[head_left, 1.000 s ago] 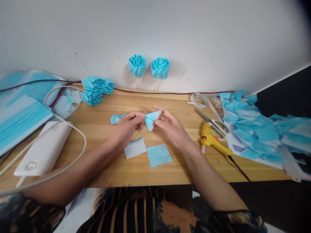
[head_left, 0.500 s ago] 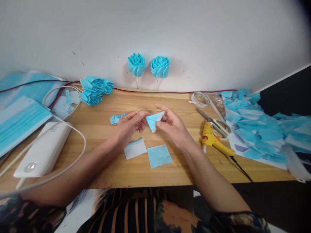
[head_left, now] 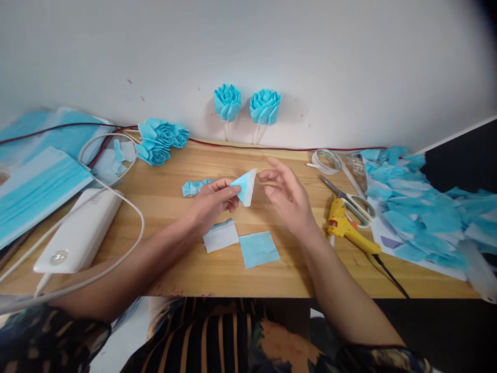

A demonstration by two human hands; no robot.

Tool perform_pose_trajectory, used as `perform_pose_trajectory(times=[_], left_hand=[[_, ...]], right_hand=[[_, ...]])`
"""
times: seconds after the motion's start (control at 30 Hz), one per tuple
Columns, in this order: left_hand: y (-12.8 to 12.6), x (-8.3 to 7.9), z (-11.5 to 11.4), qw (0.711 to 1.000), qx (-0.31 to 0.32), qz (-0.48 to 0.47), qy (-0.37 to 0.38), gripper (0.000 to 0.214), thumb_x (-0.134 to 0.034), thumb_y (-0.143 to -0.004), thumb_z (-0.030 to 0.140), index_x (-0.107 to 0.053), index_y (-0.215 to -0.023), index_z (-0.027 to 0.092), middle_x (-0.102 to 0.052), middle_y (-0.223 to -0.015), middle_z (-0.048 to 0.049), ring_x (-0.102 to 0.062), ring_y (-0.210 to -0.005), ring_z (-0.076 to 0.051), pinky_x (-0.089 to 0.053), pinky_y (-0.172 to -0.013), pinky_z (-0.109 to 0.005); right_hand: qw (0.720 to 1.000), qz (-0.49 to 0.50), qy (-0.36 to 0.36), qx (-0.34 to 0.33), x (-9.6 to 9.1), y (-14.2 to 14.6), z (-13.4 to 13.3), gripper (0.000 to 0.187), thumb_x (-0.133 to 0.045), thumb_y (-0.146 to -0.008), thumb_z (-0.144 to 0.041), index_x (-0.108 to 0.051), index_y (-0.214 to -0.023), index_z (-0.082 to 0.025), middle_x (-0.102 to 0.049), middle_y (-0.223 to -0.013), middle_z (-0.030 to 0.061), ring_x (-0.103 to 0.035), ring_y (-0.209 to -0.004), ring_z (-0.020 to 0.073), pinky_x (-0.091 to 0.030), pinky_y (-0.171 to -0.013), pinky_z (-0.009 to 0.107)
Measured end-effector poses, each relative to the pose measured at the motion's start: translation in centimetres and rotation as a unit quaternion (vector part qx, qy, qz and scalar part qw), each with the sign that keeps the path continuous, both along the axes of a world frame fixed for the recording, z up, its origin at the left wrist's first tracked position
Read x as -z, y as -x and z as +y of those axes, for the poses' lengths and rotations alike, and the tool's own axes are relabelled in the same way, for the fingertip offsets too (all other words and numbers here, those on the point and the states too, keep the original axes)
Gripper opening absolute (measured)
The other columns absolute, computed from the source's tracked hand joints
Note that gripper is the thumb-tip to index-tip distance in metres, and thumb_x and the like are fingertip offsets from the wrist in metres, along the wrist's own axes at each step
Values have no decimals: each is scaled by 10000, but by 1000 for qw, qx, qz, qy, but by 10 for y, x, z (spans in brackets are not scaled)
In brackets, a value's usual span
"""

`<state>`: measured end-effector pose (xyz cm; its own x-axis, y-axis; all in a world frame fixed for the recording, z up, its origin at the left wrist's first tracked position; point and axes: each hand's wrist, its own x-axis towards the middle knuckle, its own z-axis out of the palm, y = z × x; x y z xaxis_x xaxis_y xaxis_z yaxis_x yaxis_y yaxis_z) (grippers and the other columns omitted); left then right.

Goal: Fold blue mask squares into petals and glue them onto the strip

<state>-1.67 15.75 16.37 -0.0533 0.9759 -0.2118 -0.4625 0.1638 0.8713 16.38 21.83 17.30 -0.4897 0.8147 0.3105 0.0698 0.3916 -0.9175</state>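
Note:
A folded blue fabric triangle (head_left: 247,188) with a pale edge is pinched between the thumb and fingers of my left hand (head_left: 217,200). Just to its right, my right hand (head_left: 288,192) is apart from it, fingers spread and holding nothing. Below the hands lie two square fabric pieces: a white-faced square (head_left: 221,237) on the left and a blue square (head_left: 259,249) on the right. A crumpled blue strip (head_left: 193,187) rests behind my left hand, which partly hides it.
Two blue fabric flowers (head_left: 265,108) on sticks stand against the wall; more flowers (head_left: 159,141) lie left. A yellow glue gun (head_left: 351,233), scissors (head_left: 345,199) and tape roll (head_left: 326,161) lie right, beside piled blue pieces (head_left: 411,207). A white power bank (head_left: 79,230) and masks (head_left: 42,191) sit left.
My right hand has let go of the folded triangle and moved off to the right, fingers opening. The triangle stays in my left hand, turned. The whole view has shifted slightly.

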Motion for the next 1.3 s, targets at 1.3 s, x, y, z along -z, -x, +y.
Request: perform_pose_trajectory(times=[1.3], left_hand=[[-4, -1, -3, 1000, 11, -1, -16, 245, -799, -725, 342, -626, -715, 168, -582, -613, 15, -513, -586, -99, -377, -554, -233]], right_hand=[[993, 43, 114, 8, 5, 17, -9, 167, -708, -813, -321, -580, -881, -239, -647, -915, -2, -606, -849, 149, -497, -823, 323]])
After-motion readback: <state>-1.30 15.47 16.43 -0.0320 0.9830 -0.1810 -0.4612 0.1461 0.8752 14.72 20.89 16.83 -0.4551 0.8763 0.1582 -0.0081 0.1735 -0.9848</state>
